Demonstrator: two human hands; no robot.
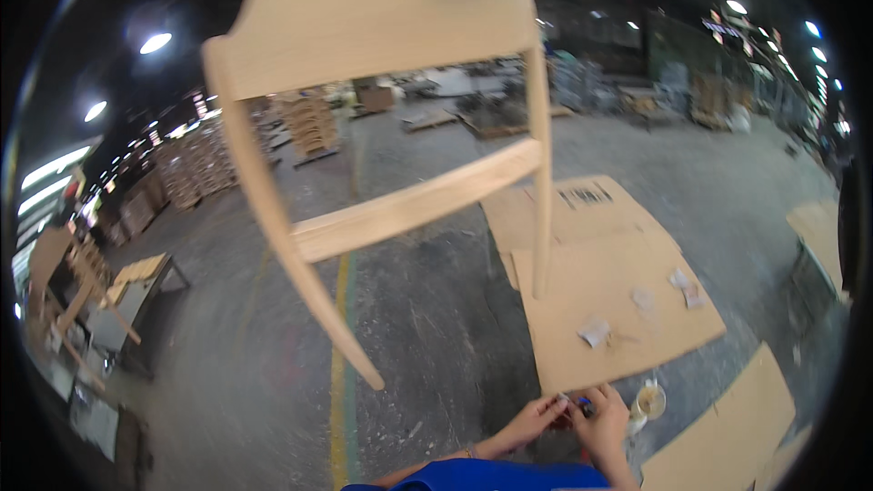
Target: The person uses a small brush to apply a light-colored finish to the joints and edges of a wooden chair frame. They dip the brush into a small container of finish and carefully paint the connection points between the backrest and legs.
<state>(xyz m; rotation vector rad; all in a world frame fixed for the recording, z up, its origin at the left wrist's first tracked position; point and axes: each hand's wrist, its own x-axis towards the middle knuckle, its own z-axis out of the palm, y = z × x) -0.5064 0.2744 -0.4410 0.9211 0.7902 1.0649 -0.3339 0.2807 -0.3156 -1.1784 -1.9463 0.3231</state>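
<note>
Low in the view, my left hand [529, 424] and my right hand [604, 425] come close together at the near edge of a cardboard sheet [582, 282]. The fingers of both are pinched around something small; a bit of blue shows by the right fingers, but its kind is too small to tell. Just right of my right hand is a pale cup [651, 398] with brownish contents. Ahead and above, apart from both hands, a bare wooden chair back [391, 23] stands with two tapering legs and a crossbar [418, 202]. Small clear plastic packets [595, 333] lie on the cardboard.
Another cardboard piece [727, 436] lies at the lower right. At the left, a low table [145, 295] bears wooden parts beside another wooden chair frame [77, 309]. A pale-topped table [818, 236] stands at the right edge. Stacked wooden parts [306, 123] fill the background.
</note>
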